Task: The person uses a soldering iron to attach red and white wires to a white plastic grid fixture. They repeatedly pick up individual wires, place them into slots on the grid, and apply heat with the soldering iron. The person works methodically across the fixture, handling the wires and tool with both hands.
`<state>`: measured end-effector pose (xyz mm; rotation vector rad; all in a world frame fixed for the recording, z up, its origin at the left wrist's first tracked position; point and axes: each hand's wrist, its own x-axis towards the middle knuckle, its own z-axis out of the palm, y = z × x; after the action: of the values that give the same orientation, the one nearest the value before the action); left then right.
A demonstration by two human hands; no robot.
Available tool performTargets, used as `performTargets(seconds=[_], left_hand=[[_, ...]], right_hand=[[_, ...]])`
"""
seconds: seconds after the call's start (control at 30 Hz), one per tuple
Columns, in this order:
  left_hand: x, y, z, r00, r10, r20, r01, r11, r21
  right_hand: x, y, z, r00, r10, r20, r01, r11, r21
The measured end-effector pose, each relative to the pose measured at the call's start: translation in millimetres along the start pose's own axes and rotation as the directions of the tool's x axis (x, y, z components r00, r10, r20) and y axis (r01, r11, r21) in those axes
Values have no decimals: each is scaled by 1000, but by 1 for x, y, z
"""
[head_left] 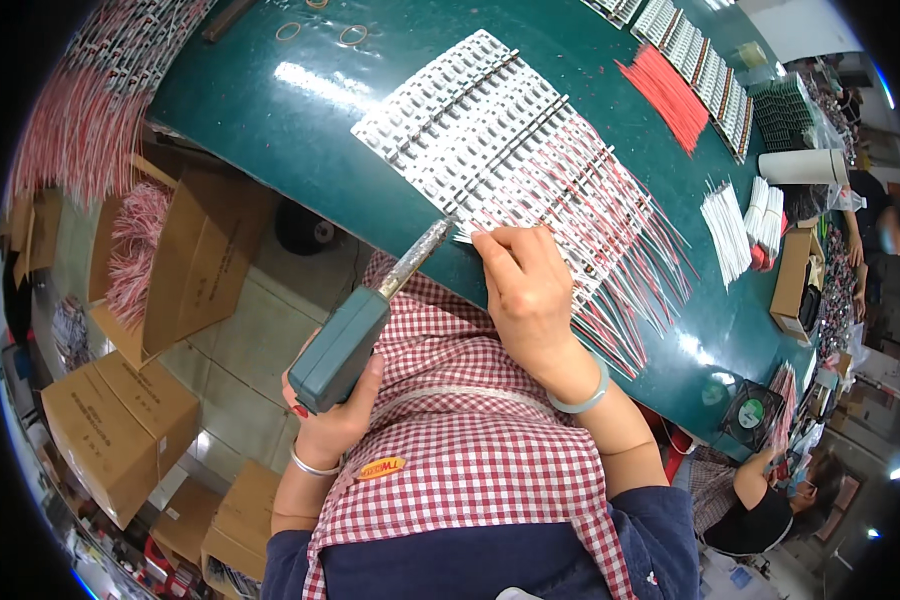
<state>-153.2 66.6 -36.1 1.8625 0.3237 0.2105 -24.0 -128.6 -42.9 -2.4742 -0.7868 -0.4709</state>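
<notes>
My left hand point(335, 420) is wrapped round a green soldering gun point(342, 345), its metal barrel slanting up and right. The barrel's tip meets the lower left edge of a white panel point(450, 110) of many small boards. Beside that tip, my right hand point(530, 290) has thumb and forefinger pinched at a thin white wire point(464, 236). Its far end is hidden under the fingers. Red and white wires point(620, 230) fan out over the right part of the panel and past its edge. The panel's left part carries no wires.
A bundle of red wires point(667, 95), white wire bundles point(727, 232) and more panels point(700, 70) lie along the right of the green table point(300, 170). Wired boards point(120, 70) are stacked far left. Cardboard boxes point(120, 425) stand on the floor. Another person point(760, 500) works at lower right.
</notes>
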Motion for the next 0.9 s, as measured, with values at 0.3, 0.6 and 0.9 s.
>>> performTargets(seconds=[0.3,0.6,0.9], left_hand=[[0,-5,1,998,49,48,-50,998,29],[8,1,1,991,112,74,-119,988,100],[-11,-14,-6,993,-66,-93,51,987,-152]], right_hand=[[0,0,-1,1000,-6,10,6,1000,-8],[0,-2,-2,1000,-3,23,3,1000,-4],[1,-2,-7,999,0,45,0,1000,-1]])
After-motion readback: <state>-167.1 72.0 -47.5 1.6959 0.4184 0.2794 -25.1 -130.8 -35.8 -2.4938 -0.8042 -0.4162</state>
